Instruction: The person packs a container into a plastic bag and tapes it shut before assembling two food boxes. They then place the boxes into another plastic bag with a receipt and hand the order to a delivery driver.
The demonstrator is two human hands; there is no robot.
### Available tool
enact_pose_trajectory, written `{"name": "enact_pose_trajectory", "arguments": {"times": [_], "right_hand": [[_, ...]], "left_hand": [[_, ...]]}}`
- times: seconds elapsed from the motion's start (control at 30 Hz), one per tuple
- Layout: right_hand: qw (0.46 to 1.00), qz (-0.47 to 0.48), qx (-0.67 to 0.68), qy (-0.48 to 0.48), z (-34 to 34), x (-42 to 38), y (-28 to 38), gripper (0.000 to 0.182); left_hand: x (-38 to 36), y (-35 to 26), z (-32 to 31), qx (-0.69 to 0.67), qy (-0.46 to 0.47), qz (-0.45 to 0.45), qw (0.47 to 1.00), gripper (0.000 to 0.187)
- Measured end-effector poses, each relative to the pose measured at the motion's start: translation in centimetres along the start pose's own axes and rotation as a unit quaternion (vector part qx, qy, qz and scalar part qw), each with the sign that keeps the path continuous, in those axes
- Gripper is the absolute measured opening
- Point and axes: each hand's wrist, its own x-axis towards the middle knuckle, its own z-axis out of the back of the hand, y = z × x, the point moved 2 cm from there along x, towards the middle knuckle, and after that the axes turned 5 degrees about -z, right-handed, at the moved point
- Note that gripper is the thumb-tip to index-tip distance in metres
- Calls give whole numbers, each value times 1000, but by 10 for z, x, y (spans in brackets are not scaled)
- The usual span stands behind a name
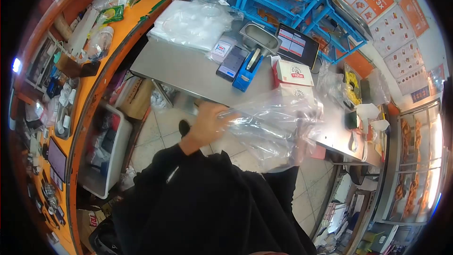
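Head view, step in hand: left hand [207, 125] holds a clear plastic bag [273, 127] up over the near edge of the steel counter [188, 73], fingers closed on its rim; opening it, I judge.
Right hand: hidden behind the bag; grip cannot be told.
Nearby: white box [293, 73] just beyond the bag, phone [231, 63] farther left.
Next move calls for: spreading the bag's mouth with both hands.

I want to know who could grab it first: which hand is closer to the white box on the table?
Right. The right hand is inside the clear bag, just below the white box. The left hand grips the bag's edge, farther off to the left.
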Motion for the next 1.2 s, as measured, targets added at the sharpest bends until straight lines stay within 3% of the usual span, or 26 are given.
{"name": "enact_pose_trajectory", "arguments": {"times": [0.07,0.13,0.17,0.23,0.27,0.3,0.33,0.4,0.43,0.47,0.5,0.53,0.57,0.6,0.67,0.7,0.73,0.77,0.8,0.83,0.87,0.93,1.0,1.13,1.2], "right_hand": [[985,33,-170,23,-31,0,-14,42],[965,53,-240,86,-65,-6,-15,41],[965,56,-242,85,-66,-10,-13,41],[892,405,-162,120,-64,-34,26,43],[891,407,-162,121,-47,-37,54,43],[887,307,-76,336,-30,-40,88,40],[827,187,14,530,-23,-42,104,37],[777,103,184,593,14,-11,87,29],[788,28,364,496,28,8,44,26],[888,1,335,316,46,27,44,28],[966,-46,224,119,51,58,14,32],[992,-20,127,1,53,83,-14,34],[975,66,-171,-126,54,105,-69,39],[975,68,-171,-126,50,113,-97,39],[987,23,-152,-37,43,120,-126,40],[990,7,-140,-24,43,116,-123,50],[990,11,-139,-20,44,111,-108,50],[974,-77,-212,26,46,103,-98,57],[942,-165,-283,68,51,92,-78,65],[899,-214,-369,101,49,83,-44,80],[899,-128,-401,119,41,89,-56,84],[899,-5,-397,188,22,96,-67,94],[902,37,-363,232,5,109,-51,100],[873,68,-402,266,-11,126,-40,108],[889,119,-389,211,-9,130,-48,103]], "left_hand": [[1,-17,-31,-50,40,49,997,42],[4,-36,-50,54,92,-102,989,39],[5,-37,-51,55,89,-103,989,39],[6,-32,-53,-150,107,52,982,37],[7,-29,-50,-149,105,53,982,37],[7,-20,-40,-195,-3,95,976,32],[4,-11,-31,-238,-111,135,955,28],[-17,9,-24,-272,-114,185,937,25],[-26,17,-21,-307,-116,235,915,22],[-29,17,-13,-305,-115,236,915,22],[-28,14,-3,-238,-53,251,937,18],[-27,10,3,-168,9,263,950,15],[-22,4,6,-57,13,140,988,12],[-20,2,10,-56,10,140,989,12],[-16,-3,11,60,208,-1,976,14],[-15,-1,12,64,204,3,977,14],[-15,1,8,10,266,13,964,15],[-16,4,4,-47,327,23,943,17],[-12,8,1,-47,328,23,943,17],[-6,14,-1,-131,316,46,939,18],[1,21,-5,-214,304,67,926,20],[19,38,-12,-374,270,262,848,21],[54,35,-10,-566,92,400,715,32],[82,47,-35,-622,-5,331,709,46],[91,32,-42,-554,138,232,788,39]]}}
